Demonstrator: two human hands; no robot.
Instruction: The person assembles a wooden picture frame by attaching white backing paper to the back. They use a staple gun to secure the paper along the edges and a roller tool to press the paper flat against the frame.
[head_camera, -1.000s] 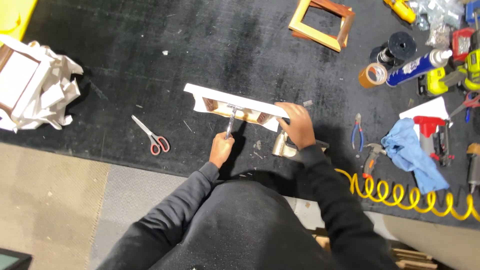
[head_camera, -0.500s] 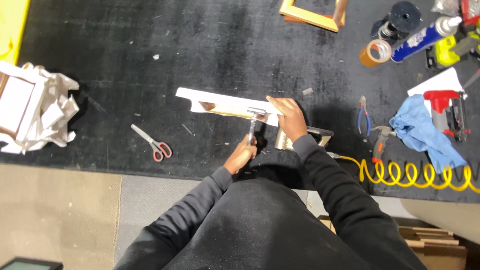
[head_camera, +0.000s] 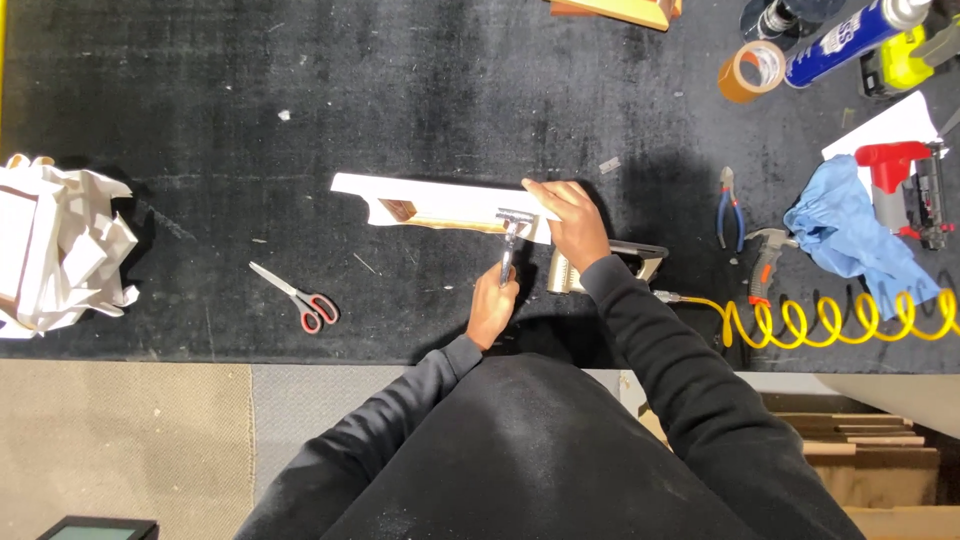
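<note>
Black, felt-like matting covers the workbench (head_camera: 300, 120), flecked with pale chips and dust, and at its middle lies a long white moulding (head_camera: 440, 200), flat and smooth on top with raw brown wood showing at a notched end. Compared with a moment ago, the metal scraping tool (head_camera: 512, 240) has travelled along the strip: it was working near the middle of the piece, and now its T-shaped head sits close to the strip's right end, right up against the holding hand. To my eye that suggests the pass along this edge is nearly run out. The left hand (head_camera: 492, 305) is closed in a fist round the tool's slim shiny handle, angled up towards the strip. The right hand (head_camera: 572, 218) lies fingers spread and pressed flat on the strip's right end, pinning it to the mat. Just beneath that wrist a boxy metal tool (head_camera: 610, 265) rests, with a coiled yellow air hose (head_camera: 830, 322) springing away to the right. Red-handled scissors (head_camera: 300, 300) lie well apart on the left, beyond them a heap of crumpled white paper (head_camera: 60, 250). To the right sit blue-handled pliers (head_camera: 730, 205), a soft blue rag (head_camera: 850, 235), a red tool (head_camera: 905, 180) and a roll of tan tape (head_camera: 755, 70).
</note>
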